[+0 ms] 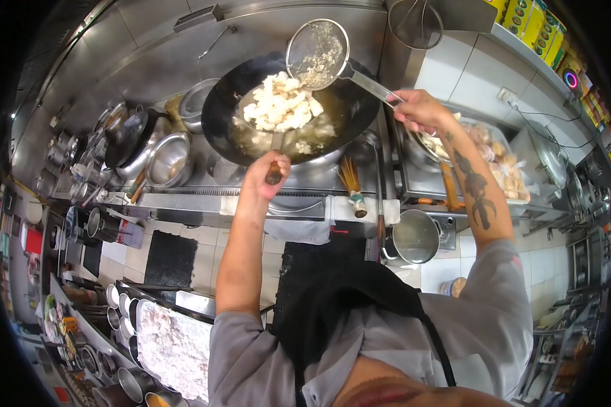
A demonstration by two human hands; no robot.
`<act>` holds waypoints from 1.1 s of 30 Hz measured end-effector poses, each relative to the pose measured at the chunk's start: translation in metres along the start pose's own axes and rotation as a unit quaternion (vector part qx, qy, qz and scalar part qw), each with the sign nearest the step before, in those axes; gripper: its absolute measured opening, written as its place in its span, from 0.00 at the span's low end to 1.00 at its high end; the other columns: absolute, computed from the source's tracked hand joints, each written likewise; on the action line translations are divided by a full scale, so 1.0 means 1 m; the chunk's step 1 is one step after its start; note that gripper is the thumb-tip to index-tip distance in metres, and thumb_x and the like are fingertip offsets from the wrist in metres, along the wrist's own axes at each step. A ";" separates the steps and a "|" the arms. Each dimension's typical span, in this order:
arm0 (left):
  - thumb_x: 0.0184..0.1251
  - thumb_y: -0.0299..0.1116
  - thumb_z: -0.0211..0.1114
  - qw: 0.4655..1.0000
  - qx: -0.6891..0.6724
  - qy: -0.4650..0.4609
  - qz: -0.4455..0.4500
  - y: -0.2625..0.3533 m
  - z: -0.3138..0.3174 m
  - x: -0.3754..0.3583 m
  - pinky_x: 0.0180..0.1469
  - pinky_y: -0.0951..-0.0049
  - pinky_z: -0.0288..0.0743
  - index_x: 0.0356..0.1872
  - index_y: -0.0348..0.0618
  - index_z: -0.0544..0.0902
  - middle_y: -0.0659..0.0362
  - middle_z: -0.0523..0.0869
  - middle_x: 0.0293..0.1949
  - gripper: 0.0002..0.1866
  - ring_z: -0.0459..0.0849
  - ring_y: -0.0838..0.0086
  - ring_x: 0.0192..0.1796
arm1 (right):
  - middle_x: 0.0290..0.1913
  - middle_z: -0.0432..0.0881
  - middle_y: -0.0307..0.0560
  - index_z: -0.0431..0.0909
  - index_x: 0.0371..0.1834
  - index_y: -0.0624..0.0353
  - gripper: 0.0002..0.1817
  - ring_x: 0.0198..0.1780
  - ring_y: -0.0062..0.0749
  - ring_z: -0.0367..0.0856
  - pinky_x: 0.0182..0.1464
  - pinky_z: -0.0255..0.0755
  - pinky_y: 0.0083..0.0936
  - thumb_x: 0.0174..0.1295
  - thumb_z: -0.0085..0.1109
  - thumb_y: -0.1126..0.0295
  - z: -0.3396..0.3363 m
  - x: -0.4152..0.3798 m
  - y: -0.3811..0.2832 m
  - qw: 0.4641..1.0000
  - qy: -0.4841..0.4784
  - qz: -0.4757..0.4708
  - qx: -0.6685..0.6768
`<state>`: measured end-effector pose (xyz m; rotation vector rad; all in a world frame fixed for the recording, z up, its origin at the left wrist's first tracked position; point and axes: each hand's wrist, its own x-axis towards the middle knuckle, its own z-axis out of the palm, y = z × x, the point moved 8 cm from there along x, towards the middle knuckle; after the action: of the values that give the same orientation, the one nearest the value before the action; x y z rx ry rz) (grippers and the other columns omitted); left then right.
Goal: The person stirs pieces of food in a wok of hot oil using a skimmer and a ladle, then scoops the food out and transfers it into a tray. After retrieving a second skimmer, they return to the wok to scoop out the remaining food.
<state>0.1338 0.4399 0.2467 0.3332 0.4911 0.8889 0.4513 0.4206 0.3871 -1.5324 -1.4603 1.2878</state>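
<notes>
My left hand (268, 175) is closed round the wooden handle of a ladle (277, 144), whose head is under a heap of pale chunks (282, 105). The chunks sit over a large black wok (217, 112) that holds yellowish, bubbling liquid (329, 122). My right hand (416, 110) grips the metal handle of a round mesh strainer (319, 54). Small pale bits lie in the mesh. The strainer is tilted above the wok's far rim, beside the chunks and slightly higher.
Metal bowls (169, 160) and pans stand left of the wok. A bamboo brush (351, 180) lies at the stove's front edge, with a pot (415, 236) below right. Bagged food (509, 169) is at right. A white-filled tray (173, 346) stands at lower left.
</notes>
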 end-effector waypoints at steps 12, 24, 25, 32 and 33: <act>0.57 0.18 0.54 1.000 -0.016 -0.009 0.021 0.004 -0.004 -0.032 0.26 0.81 0.69 0.33 0.38 0.70 0.58 0.73 0.28 0.05 0.73 0.79 0.26 | 0.25 0.72 0.39 0.65 0.50 0.61 0.12 0.14 0.16 0.64 0.11 0.52 0.14 0.63 0.46 0.77 -0.021 0.016 0.031 0.977 0.027 0.009 0.210; 0.59 0.20 0.53 0.998 -0.032 -0.019 0.053 0.031 -0.015 -0.051 0.27 0.81 0.68 0.43 0.30 0.69 0.53 0.72 0.37 0.11 0.72 0.78 0.29 | 0.24 0.72 0.36 0.67 0.45 0.59 0.07 0.15 0.16 0.65 0.12 0.53 0.14 0.65 0.48 0.75 -0.012 0.021 0.085 0.975 0.035 0.076 0.205; 0.60 0.20 0.53 0.998 -0.027 -0.020 0.061 0.037 -0.019 -0.054 0.27 0.81 0.68 0.43 0.30 0.69 0.53 0.72 0.37 0.11 0.72 0.78 0.29 | 0.24 0.72 0.36 0.67 0.45 0.59 0.07 0.15 0.15 0.65 0.12 0.53 0.14 0.65 0.48 0.75 -0.011 0.019 0.086 0.976 0.040 0.079 0.200; 0.59 0.19 0.52 0.995 -0.063 0.029 0.066 0.083 -0.041 -0.073 0.26 0.81 0.69 0.40 0.35 0.68 0.54 0.72 0.35 0.09 0.72 0.79 0.27 | 0.25 0.72 0.36 0.67 0.43 0.59 0.04 0.15 0.13 0.65 0.11 0.52 0.12 0.66 0.46 0.74 -0.005 0.018 0.108 0.966 0.037 0.068 0.247; 0.59 0.19 0.52 0.995 -0.065 0.036 0.063 0.091 -0.046 -0.075 0.26 0.81 0.70 0.39 0.37 0.68 0.55 0.72 0.33 0.07 0.72 0.79 0.27 | 0.25 0.72 0.35 0.67 0.42 0.59 0.04 0.15 0.13 0.65 0.11 0.52 0.12 0.67 0.47 0.73 -0.002 0.019 0.111 0.964 0.032 0.068 0.254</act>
<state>0.0095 0.4368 0.2710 0.2151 0.4804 1.0538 0.4882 0.4209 0.2809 -1.3247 -0.8959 1.5318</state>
